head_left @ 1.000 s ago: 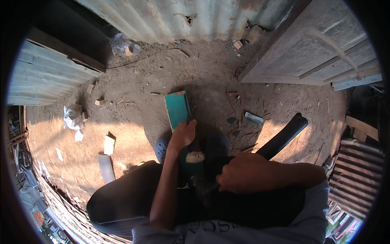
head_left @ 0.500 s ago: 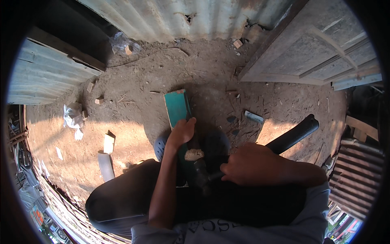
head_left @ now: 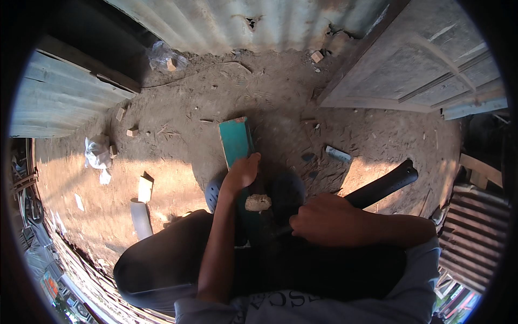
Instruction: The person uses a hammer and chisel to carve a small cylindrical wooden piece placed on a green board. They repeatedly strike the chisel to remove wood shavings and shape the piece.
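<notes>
A green-painted board [head_left: 235, 141] lies lengthwise between my feet, running back under my arms. Over it my left hand [head_left: 244, 171] is closed around a chisel-like tool, whose pale, frayed wooden butt [head_left: 258, 203] faces up toward me; its working end is hidden. My right hand [head_left: 329, 218] is wrapped around the black grip of a hammer [head_left: 386, 184]. The grip's far end sticks out to the right past my fist. A thin shaft runs left from the fist to a dark, blurred head just below the frayed butt; whether the two touch I cannot tell.
Blue clogs [head_left: 286, 190] flank the board. On the dirt lie a grey-blue strip [head_left: 338, 154], a curved grey piece [head_left: 141, 218], a white plastic bag [head_left: 97, 154] and small wood blocks [head_left: 132, 132]. Corrugated sheeting [head_left: 226, 24] and a wooden panel [head_left: 421, 65] stand ahead.
The hammer's grip end has swung slightly toward me and left, and my right hand has shifted a little left. My left hand and the board stay nearly in place.
</notes>
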Tool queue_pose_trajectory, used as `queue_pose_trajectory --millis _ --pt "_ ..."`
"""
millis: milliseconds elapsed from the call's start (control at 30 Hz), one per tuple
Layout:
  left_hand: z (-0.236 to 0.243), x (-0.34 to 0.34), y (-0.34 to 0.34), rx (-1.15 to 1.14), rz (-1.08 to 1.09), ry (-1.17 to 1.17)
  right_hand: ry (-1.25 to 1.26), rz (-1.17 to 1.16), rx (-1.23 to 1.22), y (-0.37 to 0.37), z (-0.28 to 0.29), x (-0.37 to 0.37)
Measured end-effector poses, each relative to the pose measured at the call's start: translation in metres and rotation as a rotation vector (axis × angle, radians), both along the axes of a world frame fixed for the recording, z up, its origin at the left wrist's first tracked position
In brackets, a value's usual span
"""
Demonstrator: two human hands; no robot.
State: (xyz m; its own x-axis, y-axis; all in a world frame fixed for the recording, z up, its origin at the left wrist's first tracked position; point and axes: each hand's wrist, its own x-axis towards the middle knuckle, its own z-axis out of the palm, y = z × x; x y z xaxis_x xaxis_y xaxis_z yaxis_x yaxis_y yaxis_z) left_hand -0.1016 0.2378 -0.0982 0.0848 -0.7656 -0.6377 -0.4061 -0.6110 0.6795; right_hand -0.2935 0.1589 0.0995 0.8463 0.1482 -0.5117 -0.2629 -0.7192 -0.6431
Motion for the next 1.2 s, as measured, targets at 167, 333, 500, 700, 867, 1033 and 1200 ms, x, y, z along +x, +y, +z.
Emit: queue_pose_trajectory --millis 167,333,500,700,867,1033,1200 --pt "-0.021 -0.006 0.014 -0.136 -0.162 -0.246 0.139 0.215 0.124 -0.007 0.011 0.005" --pt "-0.013 -0.011 0.011 -0.091 -0.131 -0.202 0.124 0.09 0.072 -0.006 0.013 0.008" --pt "0.013 -0.011 0.005 0.023 -0.107 -0.156 0.093 0.108 0.136 -0.006 0.007 0.004" --pt "-0.005 -0.008 0.012 0.06 0.087 -0.132 0.148 0.139 0.212 -0.004 0.019 0.009" --pt "0.011 -0.011 0.005 0.076 0.116 -0.048 0.15 0.02 0.034 -0.004 -0.005 0.004" --pt "-0.009 -0.01 0.015 0.082 0.176 -0.083 0.191 0.115 0.145 -0.004 0.005 0.011" --pt "-0.01 -0.012 0.015 0.051 0.194 -0.054 0.224 0.109 0.101 -0.003 0.005 0.012"
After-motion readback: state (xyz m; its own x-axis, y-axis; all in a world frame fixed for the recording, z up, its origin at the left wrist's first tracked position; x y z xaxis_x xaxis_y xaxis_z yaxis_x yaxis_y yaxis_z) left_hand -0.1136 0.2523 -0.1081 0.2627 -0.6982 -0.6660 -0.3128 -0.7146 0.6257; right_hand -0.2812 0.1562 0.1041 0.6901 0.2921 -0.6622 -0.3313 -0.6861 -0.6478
